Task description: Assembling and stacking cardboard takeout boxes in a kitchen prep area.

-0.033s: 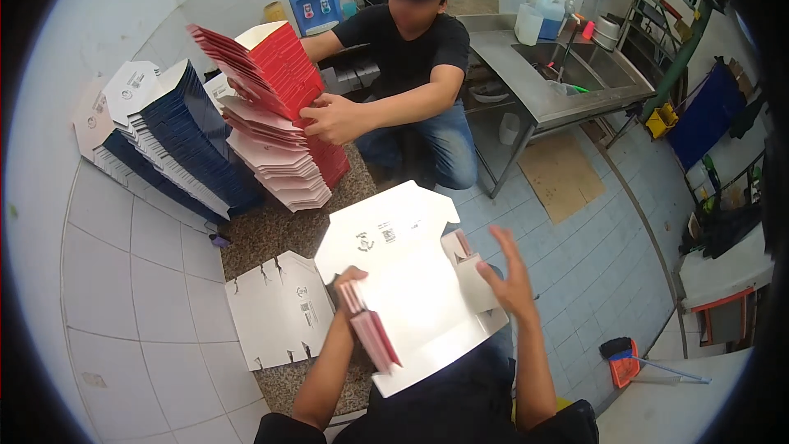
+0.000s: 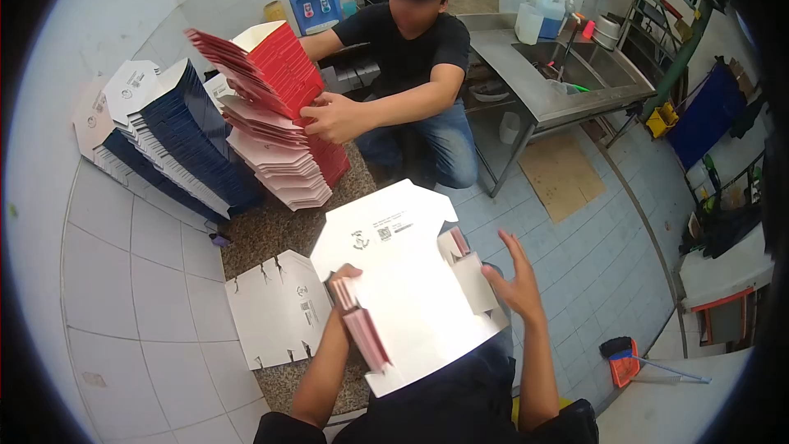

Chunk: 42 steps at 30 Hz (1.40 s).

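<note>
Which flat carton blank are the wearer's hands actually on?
The large white blank in the lap: left hand folds its left flap, right hand by its right flap. The other blank lies untouched on the counter.

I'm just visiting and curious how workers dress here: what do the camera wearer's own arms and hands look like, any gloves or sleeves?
Both forearms are bare from the elbow down. The left hand and right hand wear no gloves, and no watch, ring or bracelet shows. Near the picture's lower edge, dark, seemingly black sleeves cover the upper arms.
</note>
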### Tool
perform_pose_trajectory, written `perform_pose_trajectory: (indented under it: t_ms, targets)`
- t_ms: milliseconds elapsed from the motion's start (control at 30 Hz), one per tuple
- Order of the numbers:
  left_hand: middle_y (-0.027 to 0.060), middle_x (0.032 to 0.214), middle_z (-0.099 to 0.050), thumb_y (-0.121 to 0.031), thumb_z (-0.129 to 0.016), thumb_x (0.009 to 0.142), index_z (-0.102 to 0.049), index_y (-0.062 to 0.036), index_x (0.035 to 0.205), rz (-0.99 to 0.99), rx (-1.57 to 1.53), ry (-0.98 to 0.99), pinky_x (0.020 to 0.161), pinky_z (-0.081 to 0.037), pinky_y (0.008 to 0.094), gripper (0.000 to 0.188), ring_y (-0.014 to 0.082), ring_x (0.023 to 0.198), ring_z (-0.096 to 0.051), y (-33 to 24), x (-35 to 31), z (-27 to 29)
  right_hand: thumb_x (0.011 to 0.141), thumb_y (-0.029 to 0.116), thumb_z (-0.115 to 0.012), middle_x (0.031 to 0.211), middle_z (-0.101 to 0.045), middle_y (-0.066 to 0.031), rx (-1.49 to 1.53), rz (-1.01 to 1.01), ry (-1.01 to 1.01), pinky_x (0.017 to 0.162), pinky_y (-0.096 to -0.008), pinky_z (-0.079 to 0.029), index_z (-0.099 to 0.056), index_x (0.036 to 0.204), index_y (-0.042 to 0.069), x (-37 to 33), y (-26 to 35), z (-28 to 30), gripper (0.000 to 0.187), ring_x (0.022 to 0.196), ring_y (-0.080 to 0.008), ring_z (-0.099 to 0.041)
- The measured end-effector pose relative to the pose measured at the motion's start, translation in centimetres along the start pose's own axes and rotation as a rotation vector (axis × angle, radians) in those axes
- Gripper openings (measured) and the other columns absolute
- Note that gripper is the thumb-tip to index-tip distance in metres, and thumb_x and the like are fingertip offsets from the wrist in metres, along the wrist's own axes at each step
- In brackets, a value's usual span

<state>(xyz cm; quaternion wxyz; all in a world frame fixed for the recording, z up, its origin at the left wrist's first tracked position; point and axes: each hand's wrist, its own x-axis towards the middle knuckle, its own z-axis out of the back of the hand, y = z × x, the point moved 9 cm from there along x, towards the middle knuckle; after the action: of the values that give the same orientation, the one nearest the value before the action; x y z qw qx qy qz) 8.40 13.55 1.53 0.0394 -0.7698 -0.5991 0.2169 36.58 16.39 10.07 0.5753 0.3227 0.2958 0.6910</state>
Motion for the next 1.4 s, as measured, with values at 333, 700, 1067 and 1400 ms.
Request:
perform_pose_trajectory:
  t_ms: [333, 700, 1067, 1400]
  targets:
    - [0.0292, 0.121, -0.055, -0.012, -0.057, 0.074, -0.034, 0.009, 0.137, 0.294, -0.119, 0.148, 0.094, -0.052, 0.0444, 0.07, 0.0393, 0.111, -0.057, -0.5, 2.3, 2.3, 0.082, 0.014, -0.074, 0.109, -0.064, -0.0096, 0.759, -0.417, 0.711, 0.075, -0.0353, -0.058, -0.055, 0.122, -0.005, -10.4, -5.9, -7.9, 0.047, 0.092, -0.0194, -0.065]
    - [0.0272, 0.123, -0.056, -0.015, -0.058, 0.078, -0.038, 0.008, 0.135, 0.259, 0.203, -0.023, 0.094, -0.05, 0.0448, 0.065, 0.0375, 0.111, -0.058, 0.3, 8.7, 5.3, 0.083, 0.007, -0.07, 0.12, -0.056, -0.0174, 1.207, -0.785, 0.67, 0.068, -0.0372, -0.063, -0.037, 0.135, -0.006, -12.9, -6.3, -10.1, 0.063, 0.102, -0.0265, -0.064]
    - [0.0242, 0.125, -0.055, -0.07, -0.043, 0.087, -0.042, 0.0126, 0.132, 0.39, 0.198, -0.227, 0.095, -0.049, 0.0417, 0.093, 0.0315, 0.115, -0.057, 5.6, -1.5, 17.4, 0.082, 0.003, -0.071, 0.116, -0.056, -0.0185, 1.052, -0.954, 0.497, 0.078, -0.0379, -0.061, -0.043, 0.127, -0.01, -14.1, -10.4, -11.9, 0.055, 0.102, -0.0278, -0.062]
    - [0.026, 0.135, -0.044, -0.018, -0.057, 0.093, -0.028, 0.0081, 0.139, 0.509, 0.367, -0.121, 0.091, -0.05, 0.0614, 0.061, 0.0394, 0.12, -0.052, 5.7, -5.1, 9.5, 0.085, 0.003, -0.068, 0.108, -0.058, -0.0168, 0.904, -0.865, 0.491, 0.072, -0.0336, -0.062, -0.051, 0.116, -0.013, -11.6, -9.4, -11.8, 0.039, 0.094, -0.026, -0.064]
